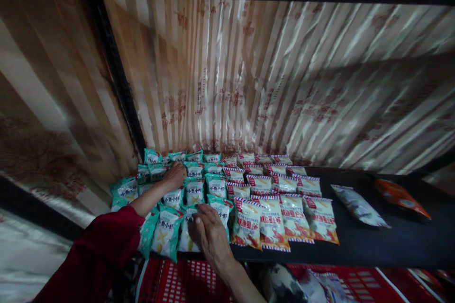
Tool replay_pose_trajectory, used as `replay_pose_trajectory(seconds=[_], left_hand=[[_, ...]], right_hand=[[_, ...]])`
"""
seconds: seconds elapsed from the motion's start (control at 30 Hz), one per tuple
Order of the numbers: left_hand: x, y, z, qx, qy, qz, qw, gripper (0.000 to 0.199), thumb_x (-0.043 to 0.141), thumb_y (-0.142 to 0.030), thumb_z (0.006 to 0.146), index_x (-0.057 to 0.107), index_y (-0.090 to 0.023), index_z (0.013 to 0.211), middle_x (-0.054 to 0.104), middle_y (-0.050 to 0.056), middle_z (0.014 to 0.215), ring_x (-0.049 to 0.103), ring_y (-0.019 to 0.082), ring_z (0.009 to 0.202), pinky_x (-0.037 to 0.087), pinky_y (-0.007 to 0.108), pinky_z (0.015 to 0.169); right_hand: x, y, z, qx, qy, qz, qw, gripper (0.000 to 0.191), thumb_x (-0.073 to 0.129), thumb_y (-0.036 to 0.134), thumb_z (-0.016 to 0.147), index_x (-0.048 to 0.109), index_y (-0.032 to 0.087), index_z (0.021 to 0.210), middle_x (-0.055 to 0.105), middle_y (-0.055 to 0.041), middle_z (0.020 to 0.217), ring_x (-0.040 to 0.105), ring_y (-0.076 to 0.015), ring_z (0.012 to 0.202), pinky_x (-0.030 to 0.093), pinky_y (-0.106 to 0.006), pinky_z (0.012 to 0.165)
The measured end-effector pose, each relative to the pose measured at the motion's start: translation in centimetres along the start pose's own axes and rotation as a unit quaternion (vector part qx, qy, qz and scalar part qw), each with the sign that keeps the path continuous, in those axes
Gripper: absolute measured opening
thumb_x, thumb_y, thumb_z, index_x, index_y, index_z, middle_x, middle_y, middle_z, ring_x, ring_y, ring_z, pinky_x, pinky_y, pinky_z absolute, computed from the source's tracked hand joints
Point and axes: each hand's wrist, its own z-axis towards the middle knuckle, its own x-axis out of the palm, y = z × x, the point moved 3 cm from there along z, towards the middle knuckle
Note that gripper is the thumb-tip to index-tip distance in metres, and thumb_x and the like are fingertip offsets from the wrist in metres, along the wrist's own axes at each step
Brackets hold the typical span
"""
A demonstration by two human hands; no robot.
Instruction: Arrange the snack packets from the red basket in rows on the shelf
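Rows of teal-and-white snack bags (pixel 166 231) stand on the left part of a black shelf (pixel 359 246). My left hand (pixel 175 175) reaches over the front rows to bags near the back; its fingertips are hard to make out there. Lower and nearer, my right hand (pixel 212 234) lies against the front-row bags, its fingers extended over a teal bag (pixel 187 232) and its thumb apart from them. To the right of it are rows of white-and-red snack bags (pixel 270 220), touching neither hand.
A pale bag (pixel 359 205) and an orange bag (pixel 402 199) lie farther right on the shelf. Red plastic baskets (pixel 185 281) stand below the front edge, one with more packets. A dark post (pixel 115 71) rises at left, and patterned curtain (pixel 227 75) hangs behind.
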Motion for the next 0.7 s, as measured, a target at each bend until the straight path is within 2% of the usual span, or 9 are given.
replay_pose_trajectory(seconds=[0.23, 0.4, 0.7], left_hand=[[-0.1, 0.0, -0.3, 0.001, -0.003, -0.007, 1.0, 0.022, 0.042, -0.007, 0.077, 0.059, -0.017, 0.066, 0.059, 0.006, 0.079, 0.05, 0.018, 0.089, 0.041, 0.029, 0.082], [0.1, 0.3, -0.2, 0.002, -0.005, -0.009, 1.0, 0.021, 0.042, -0.005, 0.076, 0.059, -0.016, 0.068, 0.058, 0.006, 0.079, 0.049, 0.018, 0.088, 0.041, 0.029, 0.082], [0.2, 0.7, 0.0, 0.002, -0.019, -0.022, 1.0, 0.021, 0.043, -0.005, 0.074, 0.06, -0.015, 0.066, 0.058, 0.006, 0.076, 0.05, 0.018, 0.085, 0.039, 0.03, 0.082]], right_hand=[[0.2, 0.3, 2.9, -0.037, 0.032, -0.055, 0.997, 0.033, 0.034, 0.026, 0.094, 0.06, 0.017, 0.112, 0.065, -0.0101, 0.112, 0.055, -0.0234, 0.112, 0.044, -0.042, 0.095], [0.5, 0.8, 4.2, -0.032, 0.06, -0.087, 0.994, 0.033, 0.034, 0.026, 0.094, 0.06, 0.015, 0.111, 0.067, -0.0117, 0.109, 0.059, -0.0227, 0.105, 0.043, -0.04, 0.093], [1.7, 0.2, 4.7, -0.031, 0.069, -0.103, 0.992, 0.033, 0.032, 0.027, 0.095, 0.061, 0.017, 0.106, 0.066, -0.0094, 0.111, 0.058, -0.0211, 0.108, 0.04, -0.036, 0.096]])
